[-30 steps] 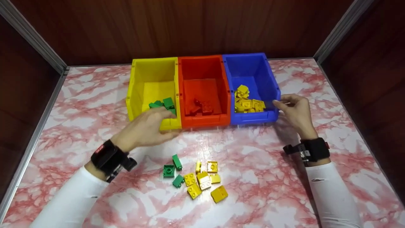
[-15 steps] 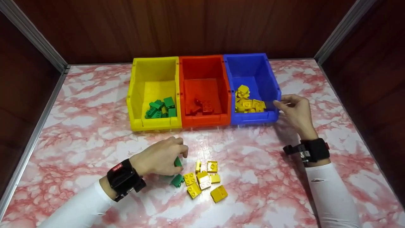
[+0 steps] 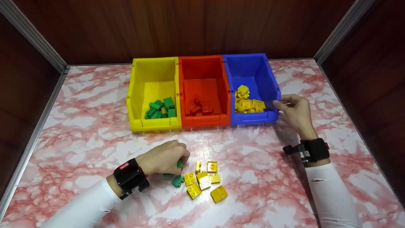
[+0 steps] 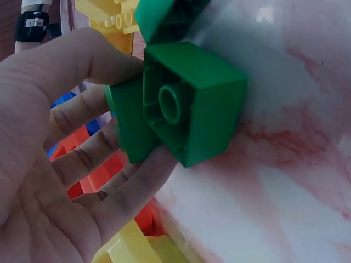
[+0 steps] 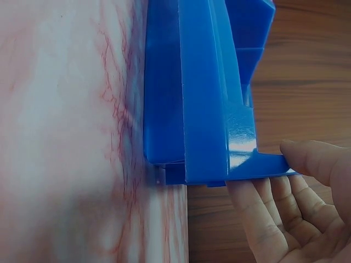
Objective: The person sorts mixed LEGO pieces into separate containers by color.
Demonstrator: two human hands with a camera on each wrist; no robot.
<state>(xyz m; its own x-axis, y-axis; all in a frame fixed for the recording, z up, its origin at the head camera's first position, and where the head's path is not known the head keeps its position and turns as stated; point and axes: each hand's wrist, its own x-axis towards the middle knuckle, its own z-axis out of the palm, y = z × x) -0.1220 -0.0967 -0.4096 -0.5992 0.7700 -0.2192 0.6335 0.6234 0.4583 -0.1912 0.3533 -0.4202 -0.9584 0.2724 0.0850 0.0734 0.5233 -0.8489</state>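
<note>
My left hand point(image 3: 164, 158) is low over the table's front half, pinching a narrow green brick point(image 4: 129, 120) between thumb and fingers. A square green brick point(image 4: 219, 109), hollow side showing, lies right against it in the left wrist view; the hand mostly hides it in the head view. Another green brick point(image 3: 177, 181) lies just in front of the fingers. To the right, several yellow bricks point(image 3: 194, 191) form a loose cluster. My right hand point(image 3: 297, 112) grips the side wall of the blue bin point(image 5: 205, 109), thumb on one face and fingers on the other.
Joined in a row at the back stand the yellow bin point(image 3: 155, 124) with green bricks, the red bin point(image 3: 205, 119) with red bricks, and the blue bin with yellow bricks. Dark wooden panels point(image 3: 190, 28) enclose the marbled table point(image 3: 95, 95) at back and sides.
My left hand has come from the yellow bin down to the green bricks on the table and taken hold of a narrow one. The right hand has stayed at the blue bin.
</note>
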